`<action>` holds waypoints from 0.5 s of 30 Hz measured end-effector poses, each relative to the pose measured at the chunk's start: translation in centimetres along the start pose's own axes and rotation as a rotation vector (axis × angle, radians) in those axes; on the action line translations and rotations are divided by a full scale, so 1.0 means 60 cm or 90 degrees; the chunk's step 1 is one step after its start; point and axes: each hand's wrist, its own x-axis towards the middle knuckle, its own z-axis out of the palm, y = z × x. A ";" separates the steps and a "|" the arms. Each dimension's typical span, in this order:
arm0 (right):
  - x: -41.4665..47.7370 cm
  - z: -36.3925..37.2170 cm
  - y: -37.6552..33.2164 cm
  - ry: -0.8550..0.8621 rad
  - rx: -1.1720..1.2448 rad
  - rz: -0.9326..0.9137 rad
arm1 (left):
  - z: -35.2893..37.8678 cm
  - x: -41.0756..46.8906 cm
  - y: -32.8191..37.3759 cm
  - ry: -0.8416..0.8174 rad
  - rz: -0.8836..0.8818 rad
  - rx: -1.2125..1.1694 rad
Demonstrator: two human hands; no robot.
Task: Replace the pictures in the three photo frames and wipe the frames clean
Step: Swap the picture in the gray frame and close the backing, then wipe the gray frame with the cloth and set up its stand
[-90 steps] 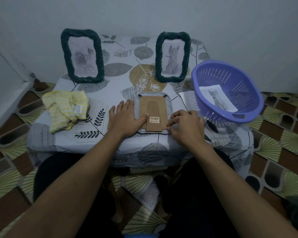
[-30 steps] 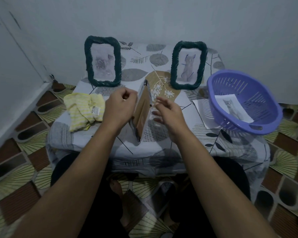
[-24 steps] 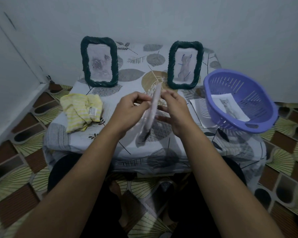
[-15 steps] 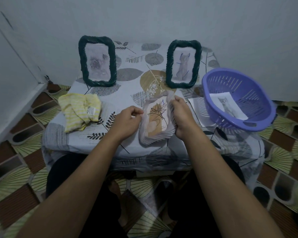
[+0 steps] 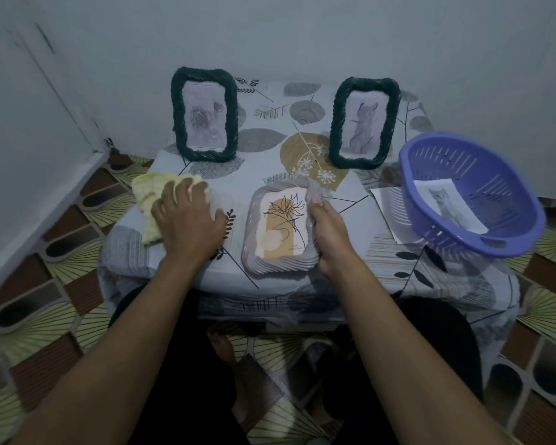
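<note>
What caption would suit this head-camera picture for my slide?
Right hand holds the pale frame face up while the left hand rests on the yellow cloth.

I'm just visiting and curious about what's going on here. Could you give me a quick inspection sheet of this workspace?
Surface: low table under a leaf-print cover.
Job's things: pale frame lies face up at the front, showing a plant drawing. The left dark frame and right dark frame stand at the back. The yellow cloth lies front left.
Clutter: purple basket at the right edge, with a cat picture inside and a loose sheet partly under it.
Hands: left hand rests on the yellow cloth, fingers bent over it. The right hand grips the pale frame's right edge.
Cables: nothing seen.
Surroundings: grey walls, patterned floor tiles.
</note>
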 end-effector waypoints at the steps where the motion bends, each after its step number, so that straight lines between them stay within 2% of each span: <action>1: 0.001 0.005 0.002 -0.010 0.011 0.002 | 0.004 0.005 -0.013 -0.037 -0.033 0.026; 3: 0.003 0.014 0.005 -0.025 0.023 0.001 | 0.012 0.011 -0.038 -0.113 -0.082 0.060; 5: 0.004 0.020 0.007 -0.032 0.028 -0.002 | 0.017 0.011 -0.053 -0.137 -0.073 0.056; 7: 0.004 0.026 0.009 -0.043 0.048 -0.007 | 0.017 0.010 -0.058 -0.119 -0.056 0.033; 11: 0.004 0.033 0.013 -0.067 0.103 -0.007 | -0.006 0.002 -0.030 -0.026 -0.093 -0.057; 13: 0.002 0.036 0.013 -0.079 0.127 -0.003 | -0.022 -0.005 -0.003 0.015 -0.076 -0.139; 15: 0.000 0.042 0.013 -0.084 0.143 -0.002 | -0.040 -0.017 0.030 0.010 -0.036 -0.215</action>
